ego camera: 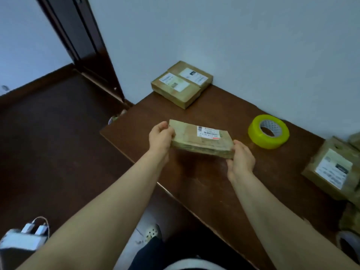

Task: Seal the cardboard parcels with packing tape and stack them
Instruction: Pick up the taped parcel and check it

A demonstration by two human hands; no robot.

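I grip the flat parcel by its ends, left hand and right hand curled round it, above the table. That keeps it level for stacking (probably onto the far parcels).

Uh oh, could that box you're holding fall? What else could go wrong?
Maybe. The left hand and right hand grip the parcel only at its ends, above the table, so it might slip. The stack sits at the table's far corner; a careless placement could nudge it off.
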